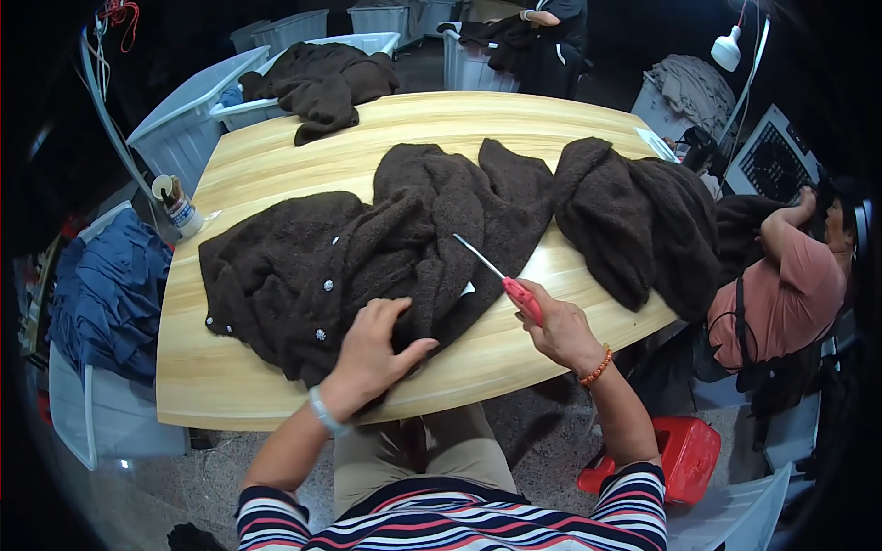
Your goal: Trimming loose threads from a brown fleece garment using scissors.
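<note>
A dark brown fuzzy cardigan [386,248] lies spread and rumpled on the table in front of me, with several shiny buttons [328,286] down its left part. My left hand [375,354] rests on the cardigan's near edge, fingers apart and nothing gripped. Above the right side of the cardigan, my right hand [560,331] is closed around the red handle of a pair of scissors [516,292]. Their slim blades look shut and point up and left. A small white label [469,288] shows on the cloth close to the scissors.
Another brown garment [638,220] lies on the table [487,376] at the right, and a brown pile [322,83] hangs over its far left edge. Around it stand grey bins, one holding blue cloth [110,294]. A person in pink [781,285] sits at the right; a red container [684,459] is below.
</note>
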The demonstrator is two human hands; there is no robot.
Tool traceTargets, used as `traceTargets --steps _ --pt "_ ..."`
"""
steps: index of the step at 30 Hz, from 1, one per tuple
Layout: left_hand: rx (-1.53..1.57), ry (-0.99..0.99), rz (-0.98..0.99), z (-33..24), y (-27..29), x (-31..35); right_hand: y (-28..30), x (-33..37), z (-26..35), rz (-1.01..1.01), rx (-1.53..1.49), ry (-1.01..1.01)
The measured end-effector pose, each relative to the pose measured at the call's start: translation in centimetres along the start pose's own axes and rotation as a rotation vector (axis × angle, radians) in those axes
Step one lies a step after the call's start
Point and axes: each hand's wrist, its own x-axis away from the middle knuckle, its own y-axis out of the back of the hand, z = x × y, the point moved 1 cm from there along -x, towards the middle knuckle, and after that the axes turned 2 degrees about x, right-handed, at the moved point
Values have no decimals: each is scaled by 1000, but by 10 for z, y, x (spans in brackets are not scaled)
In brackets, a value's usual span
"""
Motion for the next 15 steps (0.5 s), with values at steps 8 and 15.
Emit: traceTargets --steps 8,15 --pt "455 -2 165 -26 -52 15 12 -20 1 9 -6 -4" --pt "453 178 409 -20 -75 70 -12 -33 0 124 69 7"
